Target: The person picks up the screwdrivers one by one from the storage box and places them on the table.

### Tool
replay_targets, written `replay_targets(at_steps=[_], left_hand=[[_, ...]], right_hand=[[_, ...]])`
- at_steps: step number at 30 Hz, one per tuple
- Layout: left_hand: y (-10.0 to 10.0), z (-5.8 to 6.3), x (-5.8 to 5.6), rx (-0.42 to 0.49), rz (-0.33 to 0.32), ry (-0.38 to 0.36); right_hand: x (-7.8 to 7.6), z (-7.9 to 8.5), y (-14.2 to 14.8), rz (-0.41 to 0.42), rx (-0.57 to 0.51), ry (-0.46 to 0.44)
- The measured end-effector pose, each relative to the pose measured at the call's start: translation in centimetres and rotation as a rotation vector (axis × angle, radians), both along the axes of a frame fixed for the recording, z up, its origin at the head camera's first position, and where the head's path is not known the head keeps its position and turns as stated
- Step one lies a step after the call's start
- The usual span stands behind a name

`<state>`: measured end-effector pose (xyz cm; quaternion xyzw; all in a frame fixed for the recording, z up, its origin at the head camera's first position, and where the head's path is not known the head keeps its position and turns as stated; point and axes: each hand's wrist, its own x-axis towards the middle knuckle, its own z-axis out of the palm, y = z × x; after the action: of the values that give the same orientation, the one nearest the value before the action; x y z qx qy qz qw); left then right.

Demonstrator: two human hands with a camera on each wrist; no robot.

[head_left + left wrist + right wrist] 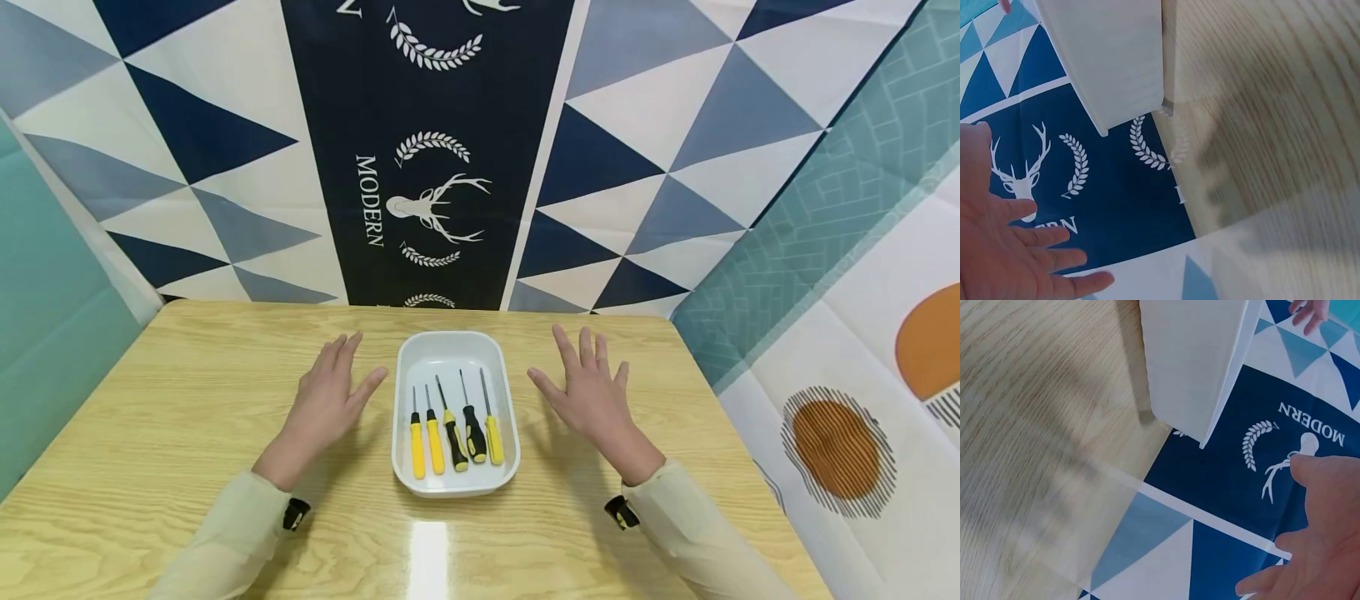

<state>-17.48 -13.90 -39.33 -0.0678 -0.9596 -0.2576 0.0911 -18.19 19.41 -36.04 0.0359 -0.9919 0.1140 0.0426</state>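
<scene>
Pale sleeves [232,525] poke in at the bottom, each with a small black gadget [296,513] at the cuff. Between the arms there's a white tray [450,352] sitting on the table [202,417], with five screwdrivers [417,446] lined up inside, tips pointing away from the person, handles on the near side. From the left it goes two yellow handles, two black-and-yellow ones, then one more yellow. Left hand [322,404] is just off the tray's left side, wide open, thumb out toward it, holding nothing. Right hand [592,400] pretty much mirrors that on the other side, fingers spread, also not gripping anything or touching the tray. Table's light wood grain, and past its far edge is a backdrop [630,108] of blue, grey and white triangles, plus a dark panel [450,100] with a deer head and "MODERN" printed sideways.
</scene>
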Motion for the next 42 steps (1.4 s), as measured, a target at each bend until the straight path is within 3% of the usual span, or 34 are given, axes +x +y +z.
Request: replay_targets(at_steps=[14,25,37,42], left_hand=[[0.0,-0.2,0.1,0.240,-0.024,-0.090],[0.4,-0.9,-0.3,0.415,-0.009,-0.216],[1.1,-2.0,-0.5,0.658,0.000,-0.381],[1.0,-3.4,-0.9,0.758,-0.023,-0.422]], right_hand=[[-0.1,-0.3,-0.3,0.009,-0.047,0.016],[0.1,-0.4,-0.2,0.020,-0.049,0.024],[0.2,-0.5,-0.3,0.017,-0.071,-0.002],[0.3,-0.6,-0.4,0.020,-0.084,-0.021]])
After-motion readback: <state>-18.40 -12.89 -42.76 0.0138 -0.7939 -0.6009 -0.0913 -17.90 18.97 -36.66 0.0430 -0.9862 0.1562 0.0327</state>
